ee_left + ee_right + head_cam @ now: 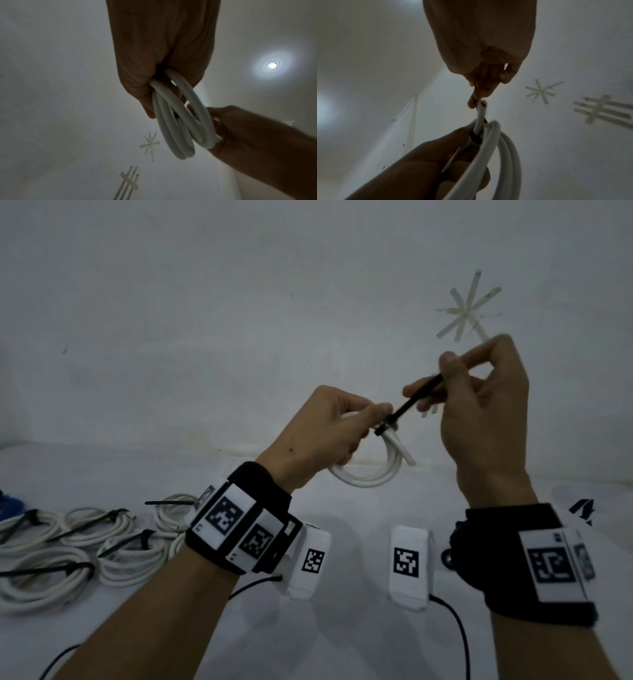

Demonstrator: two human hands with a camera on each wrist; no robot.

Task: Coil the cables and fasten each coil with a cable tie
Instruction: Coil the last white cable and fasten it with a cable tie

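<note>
My left hand [342,426] grips a coil of white cable [371,474] in the air above the table; the coil's loops [178,129] hang below the fingers. A black cable tie [409,405] is wrapped round the coil at its top, where a short cable end sticks out. My right hand [455,385] pinches the tie's free tail between thumb and fingers, up and to the right of the coil. In the right wrist view the tie's band [475,138] circles the strands and the tail [475,93] runs up into my fingers.
Several white coils [78,542] fastened with black ties lie on the white table [342,645] at the left. A loose black tie [168,503] rests on one of them. Tape marks [467,309] stick on the wall behind. Thin black wires run from my wrist bands.
</note>
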